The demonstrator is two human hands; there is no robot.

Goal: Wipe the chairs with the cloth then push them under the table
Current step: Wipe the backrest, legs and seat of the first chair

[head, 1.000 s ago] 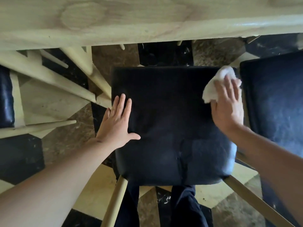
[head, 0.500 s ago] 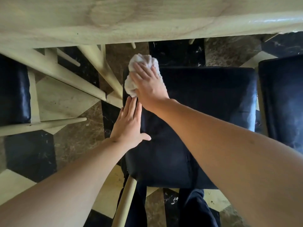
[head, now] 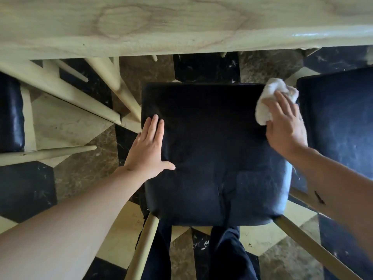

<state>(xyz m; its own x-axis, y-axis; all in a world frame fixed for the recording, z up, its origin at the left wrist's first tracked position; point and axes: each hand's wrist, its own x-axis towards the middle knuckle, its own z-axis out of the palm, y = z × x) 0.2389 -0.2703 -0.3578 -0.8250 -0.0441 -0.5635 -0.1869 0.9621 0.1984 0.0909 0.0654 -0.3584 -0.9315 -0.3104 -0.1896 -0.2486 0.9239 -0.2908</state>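
Below me stands a chair with a black padded seat (head: 218, 150) and pale wooden legs, its front edge close to the light wooden table (head: 161, 27). My left hand (head: 147, 150) lies flat on the seat's left edge, fingers straight. My right hand (head: 284, 126) grips a bunched white cloth (head: 266, 98) and presses it on the seat's far right corner.
A second black-seated chair (head: 339, 122) stands just to the right, nearly touching. Another black seat (head: 10, 118) shows at the far left, with pale wooden legs and rungs (head: 60, 91) between. The floor is dark and cream tile. My dark trouser legs (head: 226, 255) are behind the chair.
My right hand swept the cloth from the seat's far right corner to the far left corner, then back to the far right. My left hand stayed flat on the left edge.
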